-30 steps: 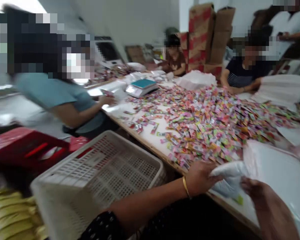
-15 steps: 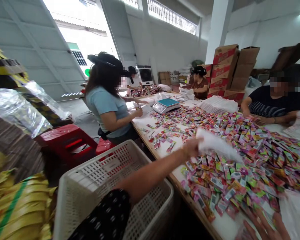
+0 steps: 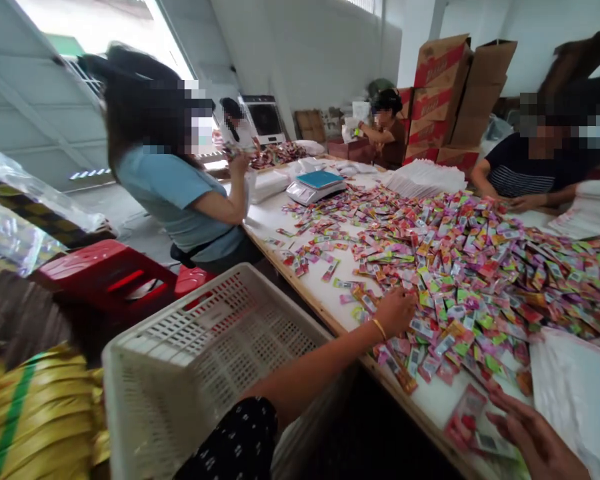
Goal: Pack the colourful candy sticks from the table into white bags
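Observation:
My left hand (image 3: pixel 396 312), with a thin gold-coloured bracelet at the wrist, is at the near-left edge of a big heap of small colourful packets (image 3: pixel 473 267). Its fingers are curled down among the packets, and what they hold, if anything, is hidden. At the lower right, my right hand (image 3: pixel 530 427) has its fingers stretched out and apart, holding nothing. Beside those fingers lies a larger pink packet (image 3: pixel 465 417) with a red picture on it. White bags (image 3: pixel 575 393) are stacked just right of this hand.
An open white plastic crate (image 3: pixel 153 360) stands left of the table (image 3: pixel 325 303). A scale (image 3: pixel 317 185) with a blue top sits farther back. Several people work around the table, one in light blue (image 3: pixel 175 207). Red stools (image 3: pixel 105 267) and yellow bundles (image 3: pixel 45 413) are at left.
The white bag has left my left hand, which is now lower, at the packets. My right hand shows more fully beside the pink packet. The whole view has shifted.

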Motion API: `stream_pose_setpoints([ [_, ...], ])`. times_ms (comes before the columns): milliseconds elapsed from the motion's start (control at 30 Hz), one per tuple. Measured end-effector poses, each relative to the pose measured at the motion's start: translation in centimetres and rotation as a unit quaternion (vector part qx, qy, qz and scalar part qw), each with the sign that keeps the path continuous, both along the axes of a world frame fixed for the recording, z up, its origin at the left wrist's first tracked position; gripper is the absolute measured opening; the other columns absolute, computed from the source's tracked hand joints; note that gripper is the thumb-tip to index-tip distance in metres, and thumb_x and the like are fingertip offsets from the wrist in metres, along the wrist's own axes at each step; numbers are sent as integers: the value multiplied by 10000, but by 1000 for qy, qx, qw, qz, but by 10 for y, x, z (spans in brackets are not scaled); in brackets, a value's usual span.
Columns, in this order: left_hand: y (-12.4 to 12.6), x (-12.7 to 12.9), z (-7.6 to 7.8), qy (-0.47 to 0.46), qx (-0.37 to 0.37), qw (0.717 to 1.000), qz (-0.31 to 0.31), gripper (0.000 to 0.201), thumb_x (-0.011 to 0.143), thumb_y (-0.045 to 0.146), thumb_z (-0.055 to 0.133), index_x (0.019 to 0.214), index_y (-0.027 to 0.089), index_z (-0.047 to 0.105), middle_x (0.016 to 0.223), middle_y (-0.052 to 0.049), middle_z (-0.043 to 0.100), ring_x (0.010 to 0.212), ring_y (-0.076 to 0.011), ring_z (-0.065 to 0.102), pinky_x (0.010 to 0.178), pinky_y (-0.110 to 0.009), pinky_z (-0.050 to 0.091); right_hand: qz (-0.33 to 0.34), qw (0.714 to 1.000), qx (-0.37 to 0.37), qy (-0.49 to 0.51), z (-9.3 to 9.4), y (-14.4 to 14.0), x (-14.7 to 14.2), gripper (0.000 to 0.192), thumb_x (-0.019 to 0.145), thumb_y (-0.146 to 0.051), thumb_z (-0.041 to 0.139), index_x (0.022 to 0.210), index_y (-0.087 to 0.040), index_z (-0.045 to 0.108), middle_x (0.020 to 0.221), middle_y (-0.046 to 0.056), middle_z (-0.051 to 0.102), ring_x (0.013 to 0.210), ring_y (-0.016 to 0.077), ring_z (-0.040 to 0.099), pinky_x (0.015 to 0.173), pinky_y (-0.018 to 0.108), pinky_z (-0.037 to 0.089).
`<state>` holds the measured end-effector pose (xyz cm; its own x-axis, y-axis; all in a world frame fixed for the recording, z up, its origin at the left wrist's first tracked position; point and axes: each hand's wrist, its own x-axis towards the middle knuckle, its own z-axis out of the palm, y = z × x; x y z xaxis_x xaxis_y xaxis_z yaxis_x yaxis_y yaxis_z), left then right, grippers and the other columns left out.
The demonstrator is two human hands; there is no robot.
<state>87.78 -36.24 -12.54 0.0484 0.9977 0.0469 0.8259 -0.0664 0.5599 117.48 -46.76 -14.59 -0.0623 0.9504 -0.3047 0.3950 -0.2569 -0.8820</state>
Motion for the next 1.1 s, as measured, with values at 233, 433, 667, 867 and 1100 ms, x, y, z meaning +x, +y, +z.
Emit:
stream_pose_setpoints([
  [233,-14,-33,-19,257,-69,963,-43,568,841,548,544,1361,325,491,1274,-88,528,1186,-311,451,987,-468,367,37,966,170,-192,-4,26,-20,491,841,-504,409,1123,-172,636,1046,110,688,839,238,663,750,372,531],
  [433,-8,-12,-15,273,-121,951,-86,670,770,620,588,1318,237,536,1122,-119,611,1096,-314,523,962,-454,369,68,934,212,-278,-16,56,-76,538,894,-458,422,1276,-91,519,1203,198,580,1123,306,528,934,433,436],
  [667,-23,15,6,308,-134,935,-114,414,829,413,571,1127,133,635,1113,-161,623,1111,-319,517,920,-456,415,53,916,224,-328,-41,71,-93,467,857,-318,508,1285,-131,513,1331,190,468,1183,343,440,970,490,398],
  [867,-20,22,42,349,-107,921,-133,279,864,244,505,1055,108,657,1119,-157,614,1147,-289,488,935,-404,423,20,937,245,-248,-48,45,-45,553,825,-218,455,1370,-134,408,1379,172,387,1307,275,367,1062,443,371],
  [1100,-15,70,-5,304,-105,931,-174,542,773,425,666,1157,54,574,1160,-202,581,1134,-323,508,919,-404,435,-36,943,161,-288,-39,23,-58,801,807,-466,589,1443,-87,285,1360,256,376,1265,374,389,972,502,414],
])
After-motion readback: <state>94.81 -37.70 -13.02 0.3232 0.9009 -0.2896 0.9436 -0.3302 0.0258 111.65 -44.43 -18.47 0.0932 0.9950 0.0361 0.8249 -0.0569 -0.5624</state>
